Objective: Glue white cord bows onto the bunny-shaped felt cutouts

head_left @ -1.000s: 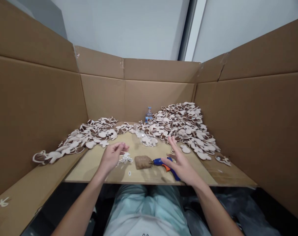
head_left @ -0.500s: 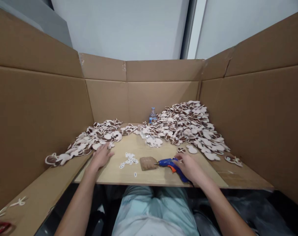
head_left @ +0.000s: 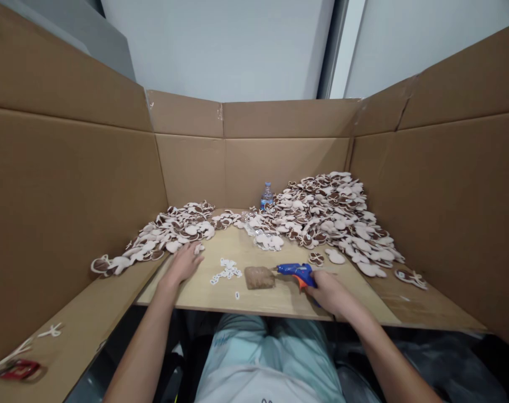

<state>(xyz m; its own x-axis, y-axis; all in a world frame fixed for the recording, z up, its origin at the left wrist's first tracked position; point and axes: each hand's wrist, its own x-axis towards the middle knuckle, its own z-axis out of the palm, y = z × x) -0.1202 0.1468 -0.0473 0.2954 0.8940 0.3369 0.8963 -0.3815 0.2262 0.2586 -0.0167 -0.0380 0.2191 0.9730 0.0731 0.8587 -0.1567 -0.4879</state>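
My right hand (head_left: 328, 288) is wrapped around the handle of a blue hot glue gun (head_left: 294, 270) with an orange trigger. The gun's nozzle points left, at the edge of a brown, lumpy block (head_left: 259, 277) on the board. At the edge of the left pile (head_left: 183, 224) of white and brown bunny-shaped felt pieces, my left hand (head_left: 187, 262) rests with its thumb apart. Its fingers are by a small white piece (head_left: 199, 249) and seem to touch it. Small white tags (head_left: 228, 270) lie scattered between the hands, with a single tag (head_left: 237, 295) nearer me.
A larger pile (head_left: 334, 215) of similar pieces rises at the back right, beside a water bottle (head_left: 267, 196). Clear plastic bags (head_left: 254, 225) lie at its left. Cardboard walls (head_left: 283, 168) enclose the board (head_left: 221, 302). A red object (head_left: 19, 369) sits at the lower left.
My right hand has closed around the glue gun's handle, and the gun has turned slightly. The left hand has advanced a little at the pile's edge. The whole view has shifted slightly.
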